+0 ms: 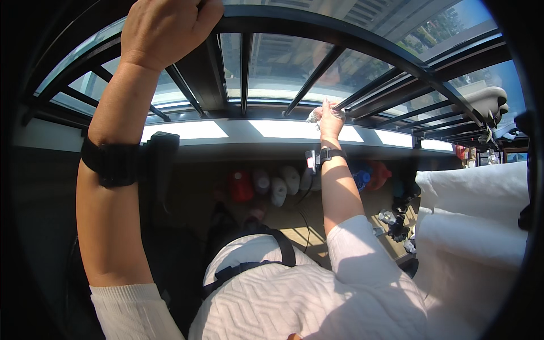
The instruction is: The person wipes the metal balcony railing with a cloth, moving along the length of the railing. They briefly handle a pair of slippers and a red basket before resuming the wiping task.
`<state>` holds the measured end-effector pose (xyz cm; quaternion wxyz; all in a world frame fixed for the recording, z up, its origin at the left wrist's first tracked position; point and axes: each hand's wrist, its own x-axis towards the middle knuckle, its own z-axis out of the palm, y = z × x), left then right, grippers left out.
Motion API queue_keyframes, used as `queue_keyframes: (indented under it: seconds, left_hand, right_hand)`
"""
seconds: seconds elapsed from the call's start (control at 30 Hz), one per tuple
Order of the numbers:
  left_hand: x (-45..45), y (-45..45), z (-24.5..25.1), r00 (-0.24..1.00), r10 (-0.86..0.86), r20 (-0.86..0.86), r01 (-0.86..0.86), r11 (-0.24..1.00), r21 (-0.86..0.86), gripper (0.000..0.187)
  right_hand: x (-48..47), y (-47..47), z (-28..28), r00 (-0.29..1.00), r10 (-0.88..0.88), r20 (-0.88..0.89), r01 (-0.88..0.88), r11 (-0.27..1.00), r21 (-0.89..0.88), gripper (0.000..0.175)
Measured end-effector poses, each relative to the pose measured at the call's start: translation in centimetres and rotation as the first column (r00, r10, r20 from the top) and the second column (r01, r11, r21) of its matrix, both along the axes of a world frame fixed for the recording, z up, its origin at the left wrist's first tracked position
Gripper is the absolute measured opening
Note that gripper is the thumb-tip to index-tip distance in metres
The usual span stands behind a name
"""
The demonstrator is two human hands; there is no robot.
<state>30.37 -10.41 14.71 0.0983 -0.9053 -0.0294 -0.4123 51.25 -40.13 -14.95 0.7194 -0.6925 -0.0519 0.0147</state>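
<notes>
My right hand [331,123] grips a crumpled white and pinkish cloth [315,115] at the foot of the dark metal window bars [314,80], just above the sunlit white sill [289,131]. Part of the cloth is hidden behind my fingers. Raised at the upper left, my left hand [170,29] has its fingers curled at the dark top rail [272,19] of the bars; its fingertips are cut off by the picture's edge. Behind the bars is the window glass [280,63].
Below the sill stand a red container [240,185], several pale bottles [279,191] and a blue bottle [361,179]. White fabric [471,221] hangs at the right. A dark cable [307,225] runs down near my body. Small objects lie on the floor at the right.
</notes>
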Motion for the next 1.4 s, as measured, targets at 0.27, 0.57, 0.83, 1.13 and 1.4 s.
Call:
queue_keyframes:
  seconds: [0.27,0.57,0.83,1.13,1.4]
  left_hand:
    - [0.2,-0.2,-0.1,1.0,0.031,-0.003,-0.031,0.999,-0.016,0.025]
    - [0.1,-1.9,1.1,0.993,0.078,-0.087,-0.091,0.983,-0.16,0.035]
    - [0.2,-2.1,1.7,0.99,0.067,-0.124,-0.091,0.976,-0.196,0.032]
    - [0.1,-1.4,1.4,0.999,-0.022,-0.048,0.015,0.99,-0.143,0.035]
    - [0.6,-4.7,2.5,0.964,-0.267,-0.004,0.25,0.906,-0.341,0.013]
  right_hand:
    - [-0.4,-2.4,-3.5,0.923,-0.051,0.381,0.209,0.899,-0.385,0.024]
    - [-8.4,-4.0,14.4,0.996,-0.078,0.045,0.071,0.987,0.145,0.015]
    - [-12.8,-8.1,36.1,0.805,-0.027,0.593,0.175,0.966,-0.192,0.024]
    - [-13.1,-25.4,41.8,0.745,-0.094,0.661,0.468,0.779,-0.418,0.022]
    - [-12.4,-38.6,35.2,0.296,-0.079,0.952,0.841,0.495,-0.22,0.019]
